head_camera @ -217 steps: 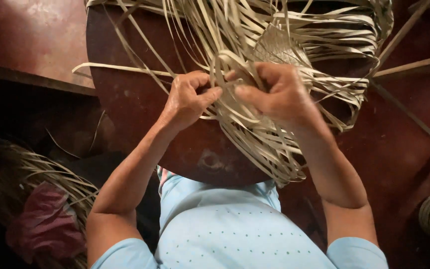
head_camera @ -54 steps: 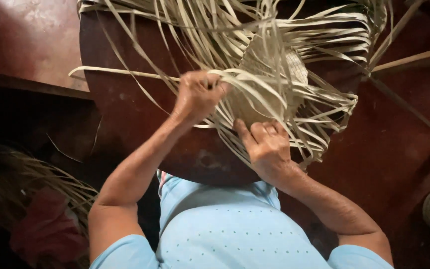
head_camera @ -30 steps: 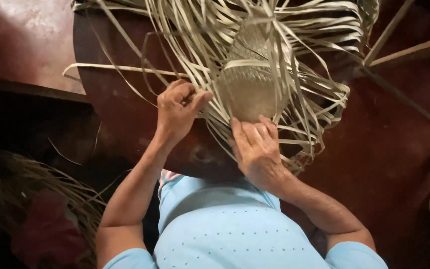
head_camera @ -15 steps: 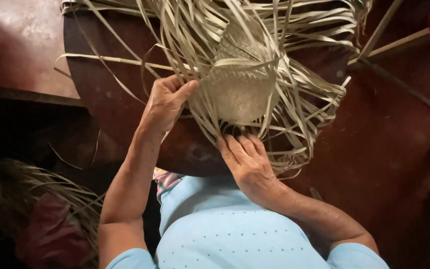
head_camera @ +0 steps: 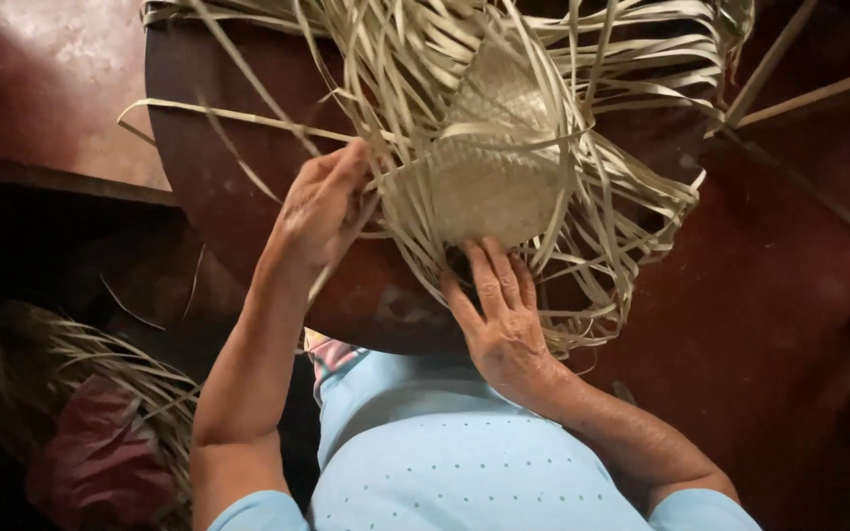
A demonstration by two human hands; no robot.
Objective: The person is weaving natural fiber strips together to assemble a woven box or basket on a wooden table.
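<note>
We have a half-woven mat piece (head_camera: 489, 172) sitting upper centre of the frame on a round dark bench (head_camera: 218, 206), with loose pale strips (head_camera: 622, 211) fanning out of it on all sides. Left hand (head_camera: 322, 206) is at the left edge of the woven patch, fingers curled into the strips there; whether it actually pinches one we cannot tell. Right hand (head_camera: 504, 315) lies below the patch, fingers extended and flat against its lower edge, not closed on anything. The hands are apart, one on each side of the weave. Our read on handling: very light, thin flat strips, springy and flexible, likely to kink or split if bent sharply. The woven patch is the only stiff-ish part, so we hold there, flat-palmed at the edge; free ends just flop and tangle. Surface looks dry and smooth, so single strips need a fingertip pinch close to the weave. More strips in a bundle (head_camera: 71, 374) with red cloth, lower left.
</note>
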